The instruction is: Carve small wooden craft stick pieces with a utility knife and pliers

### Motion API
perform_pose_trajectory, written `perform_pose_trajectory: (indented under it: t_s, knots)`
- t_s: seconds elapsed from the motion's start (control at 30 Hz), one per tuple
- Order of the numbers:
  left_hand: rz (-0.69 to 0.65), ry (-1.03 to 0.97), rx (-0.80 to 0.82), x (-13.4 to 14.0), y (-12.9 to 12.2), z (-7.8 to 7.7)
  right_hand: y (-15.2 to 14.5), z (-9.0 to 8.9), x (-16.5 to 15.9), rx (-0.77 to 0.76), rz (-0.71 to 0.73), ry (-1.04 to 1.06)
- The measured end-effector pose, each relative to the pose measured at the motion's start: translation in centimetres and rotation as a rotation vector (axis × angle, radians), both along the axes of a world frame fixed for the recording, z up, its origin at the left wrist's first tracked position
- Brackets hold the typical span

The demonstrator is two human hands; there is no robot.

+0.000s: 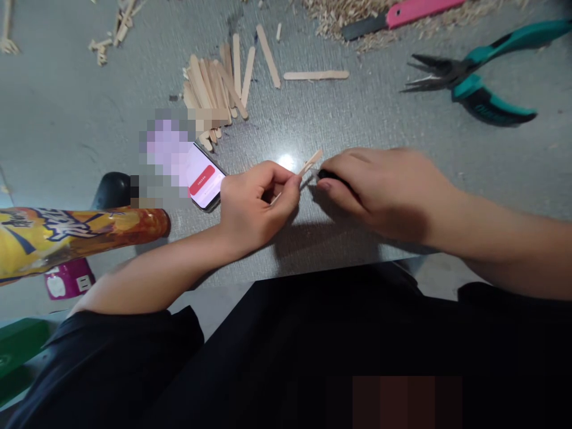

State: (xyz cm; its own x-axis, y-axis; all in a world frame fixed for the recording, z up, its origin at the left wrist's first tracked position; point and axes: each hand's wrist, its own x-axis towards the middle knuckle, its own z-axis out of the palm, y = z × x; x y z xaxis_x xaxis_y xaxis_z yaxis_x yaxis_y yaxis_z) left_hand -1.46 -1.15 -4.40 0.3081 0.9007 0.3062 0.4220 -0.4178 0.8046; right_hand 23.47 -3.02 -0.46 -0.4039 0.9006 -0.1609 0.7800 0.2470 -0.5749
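My left hand point(263, 205) pinches a wooden craft stick point(313, 159) between thumb and fingers. The stick slants up to the right, and its far end looks whittled or split. Just to the right, my right hand point(379, 190) is closed around a black-handled tool point(328, 174). Most of that tool is hidden by the fingers, so its kind is unclear; its tip points toward the stick. Beyond my left hand lies a loose pile of craft sticks point(203, 89), with one single stick point(316, 75) lying flat to the right of it.
A lit phone point(208, 179) lies beside my left hand. A yellow-labelled drink bottle point(84, 235) is at the left, near a purple packet point(69, 280). Teal-handled pliers point(473, 74) rest at the upper right, below a pink-handled tool point(415, 12) among wood shavings point(337, 15).
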Motion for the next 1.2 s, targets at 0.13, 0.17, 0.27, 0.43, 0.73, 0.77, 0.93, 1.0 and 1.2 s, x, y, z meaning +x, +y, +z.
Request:
perform_pose_trajectory:
  t_s: [0.13, 0.17, 0.27, 0.43, 0.73, 0.77, 0.93, 1.0, 1.2]
  knots:
    - [-0.008, -0.071, 0.031, 0.1, 0.0, 0.2, 0.1, 0.2, 0.2, -0.23, -0.063, 0.265]
    - [-0.013, -0.09, 0.019, 0.1, -0.1, 0.2, 0.0, 0.4, 0.2, -0.325, -0.081, 0.355]
    - [-0.028, -0.107, -0.038, 0.2, -0.1, 0.2, -0.2, 0.6, -0.6, -0.617, -0.174, 0.664]
    - [-0.032, -0.133, 0.014, 0.3, -0.1, 0.1, -0.4, 0.1, -2.0, -0.861, -0.312, 0.929]
    - [-0.013, -0.066, -0.1, 0.0, -0.2, -0.4, -0.2, 0.1, -2.2, -0.941, -0.394, 1.02]
    - [-0.009, -0.051, -0.1, -0.1, -0.2, -0.4, -0.2, 0.1, -2.2, -0.951, -0.393, 1.024]
    - [0.006, -0.004, -0.063, -0.2, -0.2, -0.6, -0.1, -0.2, -2.1, -0.979, -0.4, 1.043]
    - [-0.008, 0.004, -0.053, -0.2, -0.2, -0.6, -0.1, -0.2, -2.2, -0.985, -0.405, 1.036]
    - [-0.084, -0.001, -0.059, -0.6, 0.0, -0.5, -0.1, 0.0, -2.2, -1.001, -0.413, 1.014]
